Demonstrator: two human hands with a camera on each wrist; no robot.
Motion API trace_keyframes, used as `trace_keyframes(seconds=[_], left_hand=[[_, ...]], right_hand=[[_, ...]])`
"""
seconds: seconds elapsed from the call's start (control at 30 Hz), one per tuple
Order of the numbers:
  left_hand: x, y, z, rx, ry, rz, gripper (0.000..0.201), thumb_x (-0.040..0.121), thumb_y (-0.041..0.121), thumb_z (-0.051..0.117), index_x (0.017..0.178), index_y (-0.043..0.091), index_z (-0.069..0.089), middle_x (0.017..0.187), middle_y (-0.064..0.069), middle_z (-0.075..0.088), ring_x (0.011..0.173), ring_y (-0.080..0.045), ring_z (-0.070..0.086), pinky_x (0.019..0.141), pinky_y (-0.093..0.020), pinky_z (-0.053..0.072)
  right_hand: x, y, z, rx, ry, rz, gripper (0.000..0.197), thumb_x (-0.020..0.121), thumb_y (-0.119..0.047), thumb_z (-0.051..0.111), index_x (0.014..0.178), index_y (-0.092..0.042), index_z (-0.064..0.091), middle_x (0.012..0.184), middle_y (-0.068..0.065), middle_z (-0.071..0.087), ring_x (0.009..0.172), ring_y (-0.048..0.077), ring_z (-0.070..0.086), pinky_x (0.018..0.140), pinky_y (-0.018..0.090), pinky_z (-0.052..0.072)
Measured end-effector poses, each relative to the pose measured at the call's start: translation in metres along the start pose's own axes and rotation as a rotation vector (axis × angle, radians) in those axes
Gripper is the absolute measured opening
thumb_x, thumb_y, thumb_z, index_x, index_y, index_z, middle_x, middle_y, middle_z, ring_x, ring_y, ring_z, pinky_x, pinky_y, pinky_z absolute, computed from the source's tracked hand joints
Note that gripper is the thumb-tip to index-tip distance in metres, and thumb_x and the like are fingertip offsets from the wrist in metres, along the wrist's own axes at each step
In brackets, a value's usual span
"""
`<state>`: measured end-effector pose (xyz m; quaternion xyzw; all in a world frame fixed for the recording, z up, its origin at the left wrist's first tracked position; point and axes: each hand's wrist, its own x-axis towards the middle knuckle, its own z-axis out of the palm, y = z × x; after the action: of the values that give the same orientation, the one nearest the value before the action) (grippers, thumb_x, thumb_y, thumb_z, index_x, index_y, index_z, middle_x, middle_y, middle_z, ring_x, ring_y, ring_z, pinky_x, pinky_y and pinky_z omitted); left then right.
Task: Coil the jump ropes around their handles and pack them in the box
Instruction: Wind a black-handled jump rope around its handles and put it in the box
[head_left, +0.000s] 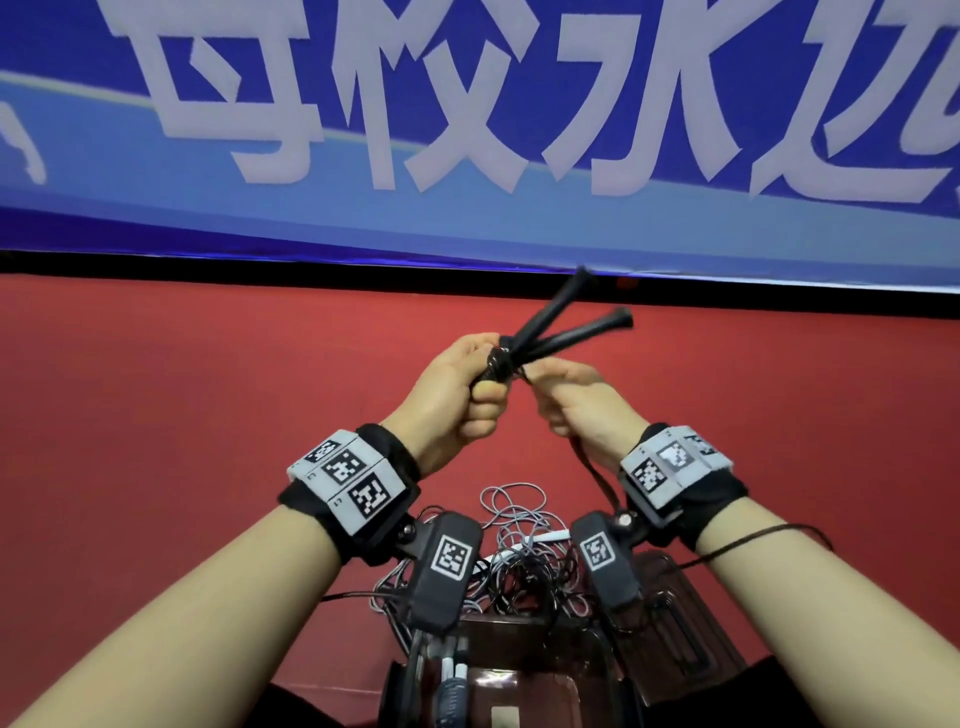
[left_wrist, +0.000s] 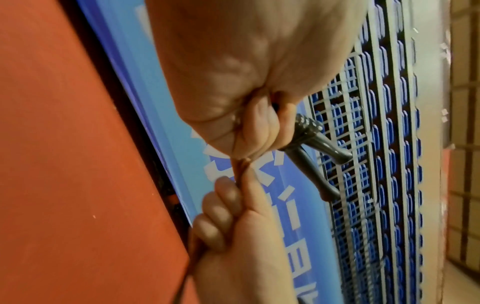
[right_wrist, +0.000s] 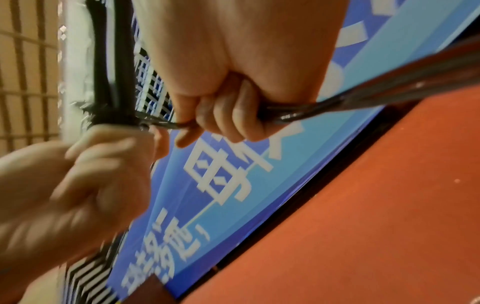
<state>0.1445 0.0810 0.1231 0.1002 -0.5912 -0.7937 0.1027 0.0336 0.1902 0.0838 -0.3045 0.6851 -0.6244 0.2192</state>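
Note:
My left hand (head_left: 467, 387) grips the lower ends of two black jump-rope handles (head_left: 566, 325), which splay apart up and to the right. A few turns of black rope (head_left: 500, 358) are wound round them just above my fist. My right hand (head_left: 571, 395) holds the rope's free length (head_left: 597, 478) taut beside the coil; it trails down over my right forearm. In the left wrist view the handles (left_wrist: 322, 156) stick out beyond my left fingers (left_wrist: 262, 127). In the right wrist view my right fingers (right_wrist: 228, 117) curl round the rope (right_wrist: 363, 94).
Below my wrists a tangle of grey and black ropes (head_left: 519, 545) lies on the red floor (head_left: 156, 415). A dark clear box (head_left: 524, 670) holding a coiled rope sits at the bottom, its lid (head_left: 670, 618) to the right. A blue banner (head_left: 467, 130) stands behind.

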Motion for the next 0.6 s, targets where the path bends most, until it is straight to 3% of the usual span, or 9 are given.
trace_keyframes(seconds=[0.07, 0.13, 0.2, 0.3, 0.4, 0.47, 0.53, 0.6], left_hand=[[0.002, 0.004, 0.0, -0.147, 0.054, -0.013, 0.029, 0.103, 0.014, 0.028, 0.08, 0.021, 0.044, 0.046, 0.011, 0.026, 0.034, 0.001, 0.016, 0.035, -0.013, 0.006], [0.005, 0.004, -0.003, -0.21, 0.17, -0.032, 0.034, 0.103, 0.013, 0.025, 0.076, 0.021, 0.043, 0.045, 0.01, 0.024, 0.032, 0.0, 0.017, 0.035, -0.014, 0.006], [0.01, 0.002, -0.007, -0.199, 0.302, -0.045, 0.034, 0.102, 0.011, 0.024, 0.077, 0.02, 0.044, 0.045, 0.01, 0.024, 0.033, -0.002, 0.017, 0.031, -0.013, 0.012], [0.015, 0.0, -0.01, -0.089, 0.433, -0.01, 0.033, 0.102, 0.01, 0.023, 0.083, 0.018, 0.048, 0.042, 0.01, 0.03, 0.033, -0.003, 0.021, 0.031, -0.014, 0.02], [0.021, -0.007, -0.012, 0.22, 0.549, 0.105, 0.033, 0.1, 0.008, 0.027, 0.084, 0.017, 0.054, 0.051, 0.003, 0.044, 0.04, -0.012, 0.035, 0.039, -0.019, 0.031], [0.021, -0.014, -0.012, 0.571, 0.588, 0.251, 0.032, 0.1, 0.011, 0.032, 0.085, 0.019, 0.058, 0.068, 0.001, 0.056, 0.061, -0.023, 0.053, 0.057, -0.031, 0.043], [0.017, -0.018, -0.007, 0.851, 0.58, 0.382, 0.026, 0.103, 0.017, 0.033, 0.097, 0.018, 0.058, 0.084, -0.001, 0.066, 0.08, -0.029, 0.061, 0.071, -0.037, 0.045], [0.013, -0.02, -0.003, 1.036, 0.564, 0.503, 0.023, 0.104, 0.021, 0.034, 0.11, 0.017, 0.056, 0.089, -0.007, 0.071, 0.083, -0.035, 0.064, 0.07, -0.039, 0.044]], right_hand=[[-0.004, -0.002, 0.018, -0.041, 0.044, -0.023, 0.026, 0.1, -0.022, 0.05, 0.078, -0.025, 0.064, 0.048, -0.01, 0.032, 0.037, 0.002, 0.025, 0.035, 0.014, 0.02], [-0.008, -0.005, 0.026, -0.15, 0.096, -0.091, 0.035, 0.1, -0.027, 0.052, 0.068, -0.029, 0.067, 0.045, -0.01, 0.029, 0.039, 0.005, 0.024, 0.039, 0.017, 0.022], [-0.015, -0.009, 0.027, -0.332, 0.127, -0.157, 0.034, 0.099, -0.032, 0.052, 0.07, -0.028, 0.069, 0.043, -0.008, 0.026, 0.042, 0.009, 0.024, 0.044, 0.023, 0.021], [-0.023, -0.017, 0.028, -0.53, 0.116, -0.251, 0.033, 0.096, -0.039, 0.052, 0.082, -0.018, 0.072, 0.049, -0.005, 0.038, 0.048, 0.009, 0.03, 0.051, 0.027, 0.026], [-0.024, -0.019, 0.028, -0.605, 0.071, -0.286, 0.048, 0.094, -0.052, 0.049, 0.089, -0.01, 0.072, 0.055, -0.002, 0.04, 0.052, 0.01, 0.032, 0.054, 0.03, 0.028], [-0.023, -0.021, 0.025, -0.603, 0.089, -0.268, 0.056, 0.094, -0.056, 0.047, 0.085, -0.007, 0.072, 0.051, -0.002, 0.035, 0.051, 0.01, 0.031, 0.055, 0.033, 0.027], [-0.023, -0.027, 0.019, -0.547, 0.112, -0.222, 0.054, 0.096, -0.054, 0.046, 0.062, -0.021, 0.072, 0.041, -0.006, 0.027, 0.043, 0.008, 0.026, 0.049, 0.028, 0.022], [-0.022, -0.03, 0.014, -0.468, 0.134, -0.176, 0.065, 0.097, -0.049, 0.048, 0.038, -0.022, 0.052, 0.035, -0.009, 0.023, 0.038, 0.01, 0.024, 0.044, 0.022, 0.017]])
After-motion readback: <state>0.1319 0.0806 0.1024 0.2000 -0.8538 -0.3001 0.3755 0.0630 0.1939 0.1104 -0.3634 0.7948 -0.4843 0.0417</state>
